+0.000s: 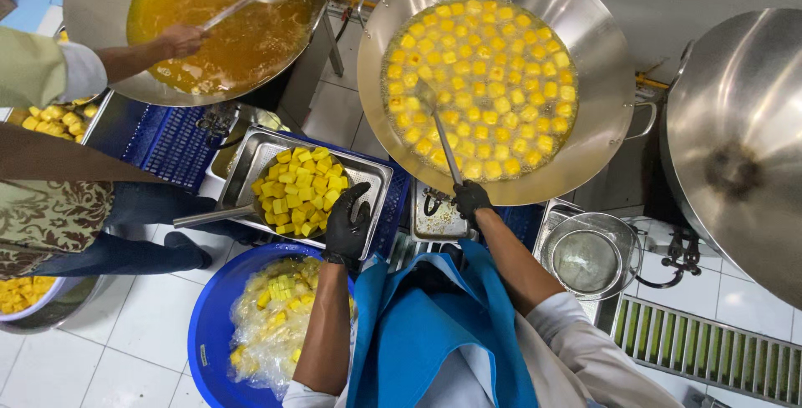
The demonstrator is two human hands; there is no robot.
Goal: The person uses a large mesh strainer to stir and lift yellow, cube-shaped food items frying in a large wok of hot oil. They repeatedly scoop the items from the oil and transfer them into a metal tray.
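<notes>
View: head camera, looking straight down.
Right hand [471, 201]: black glove, lower centre of frame; fingers curled tight around the handle of a long metal skimmer [441, 136].
Skimmer position: handle runs up and left from the fist; its head is dipped in the oil among the cubes.
Centre wok [601, 57]: upper centre; oil packed with yellow cubes [484, 82].
Left hand [347, 226]: black glove, left of centre; fingers slightly spread and bent, resting on the edge of a perforated steel tray [368, 174]; thumb raised.
Tray contents: a strainer ladle [251, 207] heaped with yellow cubes, handle pointing left.
Blue tub [205, 333]: lower left; holds a clear plastic bag of cubes.
Co-worker's hand [180, 39]: upper left; lifts a ladle of cubes over a second wok [100, 7].
Empty wok [735, 132]: right edge.
Round sieve [589, 258]: lower right of centre.
</notes>
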